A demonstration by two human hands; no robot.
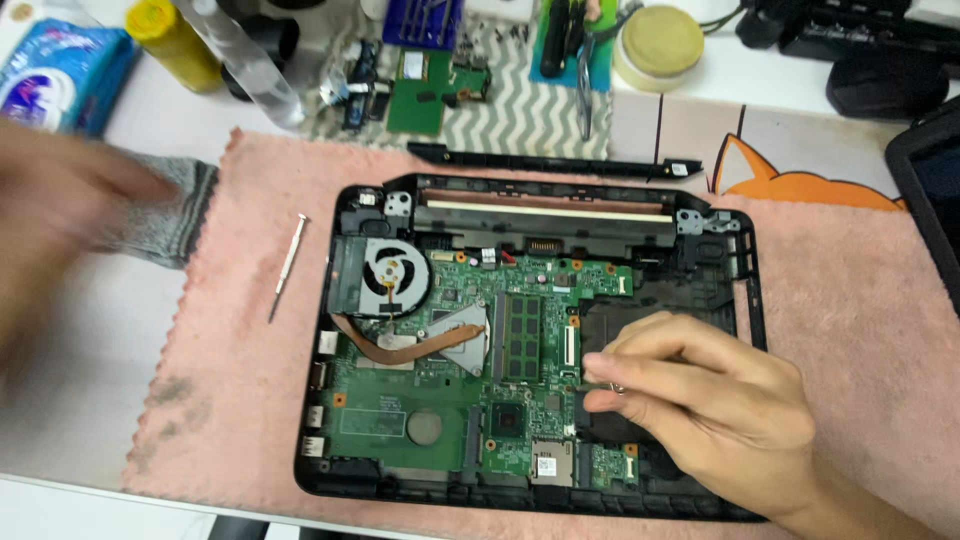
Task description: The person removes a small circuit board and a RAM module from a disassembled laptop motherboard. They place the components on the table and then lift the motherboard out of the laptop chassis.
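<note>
The right hand (700, 400) is reaching in from the near right corner, thumb and forefinger pressed together on a tiny metal bit (617, 386) — too small to tell what kind — just above the right part of the green circuit board (400, 420). That board is lying flat inside the opened black plastic laptop shell (310, 470), its copper pipe (400, 345) bending up toward the round fan (394, 274) at the far left corner. The shell is sitting on a fuzzy pink mat (240, 400) with a zigzag edge, leaving open mat to the left, where a thin screwdriver (287, 266) is lying well apart from the shell. The left hand (50, 230) is showing only as a blur over the table's left edge beside a grey knitted cuff (170, 210) — I cannot tell its grip. Farther off, a long black strip (555, 160) is resting beyond the shell, and a yellow bottle (175, 40), a loose green board (420, 90) and a round tin (658, 45) are crowding the back.
</note>
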